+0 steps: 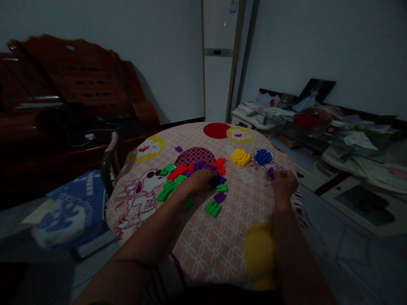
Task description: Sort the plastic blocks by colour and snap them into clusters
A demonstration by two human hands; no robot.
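My right hand [285,184] is closed at the table's right side, pinching a purple plastic building block [270,173] between its fingertips. Just beyond it lies a tight cluster of blue blocks [263,156], with a cluster of yellow blocks [240,157] to the left. My left hand [202,180] reaches into a loose pile of mixed blocks, its fingers curled down among purple ones; what they grip is hidden. Around that hand lie green blocks [170,186], red blocks [220,165] and purple blocks [220,198]. A green block [213,208] lies nearest to me.
The blocks lie on a round table with a patterned cloth [216,245]. A folding chair with a blue cover [76,207] stands at the left, before a wooden sofa [79,84]. A cluttered glass-topped cabinet [318,140] is at the right. One purple block [178,149] lies apart, farther back.
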